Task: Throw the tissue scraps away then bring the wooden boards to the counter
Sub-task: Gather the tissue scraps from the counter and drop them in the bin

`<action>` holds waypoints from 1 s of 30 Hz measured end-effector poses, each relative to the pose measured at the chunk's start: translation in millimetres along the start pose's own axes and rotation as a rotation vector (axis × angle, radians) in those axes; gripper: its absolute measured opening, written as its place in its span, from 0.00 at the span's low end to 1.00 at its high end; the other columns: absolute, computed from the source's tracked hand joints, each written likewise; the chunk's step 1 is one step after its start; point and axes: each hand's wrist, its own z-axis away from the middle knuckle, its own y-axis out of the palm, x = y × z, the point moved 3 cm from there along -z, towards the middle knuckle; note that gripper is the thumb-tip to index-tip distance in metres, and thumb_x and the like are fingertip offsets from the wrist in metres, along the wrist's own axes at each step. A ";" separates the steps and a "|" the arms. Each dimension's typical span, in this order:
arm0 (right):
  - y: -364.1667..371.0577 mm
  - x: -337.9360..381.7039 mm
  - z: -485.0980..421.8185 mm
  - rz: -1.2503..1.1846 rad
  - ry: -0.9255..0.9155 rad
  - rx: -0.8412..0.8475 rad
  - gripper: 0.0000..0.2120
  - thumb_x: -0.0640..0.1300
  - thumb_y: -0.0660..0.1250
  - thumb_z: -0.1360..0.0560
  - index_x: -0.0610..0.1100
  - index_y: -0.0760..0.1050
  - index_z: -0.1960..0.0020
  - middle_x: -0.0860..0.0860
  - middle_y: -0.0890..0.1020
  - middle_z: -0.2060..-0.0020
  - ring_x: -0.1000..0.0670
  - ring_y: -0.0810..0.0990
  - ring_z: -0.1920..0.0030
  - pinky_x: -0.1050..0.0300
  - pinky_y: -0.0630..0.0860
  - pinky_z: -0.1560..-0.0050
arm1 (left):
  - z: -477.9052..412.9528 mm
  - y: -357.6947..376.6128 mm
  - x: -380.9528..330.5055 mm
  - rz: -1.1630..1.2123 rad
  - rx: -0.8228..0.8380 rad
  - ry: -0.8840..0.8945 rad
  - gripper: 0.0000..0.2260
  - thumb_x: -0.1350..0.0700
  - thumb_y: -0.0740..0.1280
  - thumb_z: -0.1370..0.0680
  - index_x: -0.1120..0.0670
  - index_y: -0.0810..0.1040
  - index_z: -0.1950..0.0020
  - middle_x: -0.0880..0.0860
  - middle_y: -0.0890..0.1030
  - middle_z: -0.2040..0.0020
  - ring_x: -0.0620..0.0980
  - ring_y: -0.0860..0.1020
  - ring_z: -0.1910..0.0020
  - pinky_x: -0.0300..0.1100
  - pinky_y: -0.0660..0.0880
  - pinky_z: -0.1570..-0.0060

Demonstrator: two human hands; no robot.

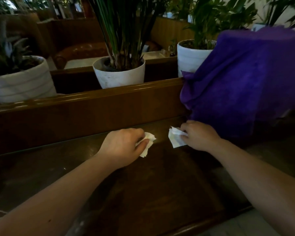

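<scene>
Pinching tissue scraps: left hand [124, 147] crumpled scrap [147, 142] | right hand [198, 135] flatter scrap [175, 137], seemingly upright

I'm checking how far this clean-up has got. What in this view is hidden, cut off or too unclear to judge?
- Wooden boards and any bin: none appear in the head view.
- Left hand: curled fingers cover most of its tissue scrap.
- Right hand: hides the near edge of its tissue scrap.
- Purple cloth: cut off by the right edge, hiding whatever it drapes.
- Background seating: dim and blurred.

Purple cloth [245, 82] cut off at right edge; bkgd blurred.
</scene>
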 end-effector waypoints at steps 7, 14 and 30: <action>11.8 -2.1 7.5 -0.022 -0.146 -0.023 0.13 0.54 0.62 0.23 0.52 0.74 0.41 0.54 0.76 0.46 0.53 0.76 0.53 0.53 0.76 0.54 | -1.9 2.3 -9.2 -0.032 -0.041 -0.093 0.11 0.45 0.58 0.21 0.48 0.76 0.49 0.46 0.79 0.60 0.43 0.75 0.66 0.41 0.74 0.68; 11.8 -7.1 21.8 -0.053 -0.267 -0.092 0.09 0.53 0.60 0.22 0.52 0.74 0.45 0.56 0.76 0.53 0.56 0.74 0.58 0.58 0.69 0.61 | 1.1 8.1 -30.1 -0.041 -0.030 -0.133 0.10 0.46 0.59 0.21 0.50 0.76 0.50 0.46 0.77 0.62 0.42 0.74 0.68 0.38 0.68 0.71; 44.2 -6.0 274.8 -0.430 0.096 -0.444 0.13 0.55 0.62 0.24 0.47 0.74 0.60 0.56 0.71 0.69 0.58 0.71 0.69 0.66 0.65 0.69 | 81.4 30.1 -118.1 0.116 0.046 0.215 0.14 0.43 0.57 0.22 0.49 0.77 0.54 0.46 0.78 0.66 0.44 0.75 0.70 0.47 0.77 0.71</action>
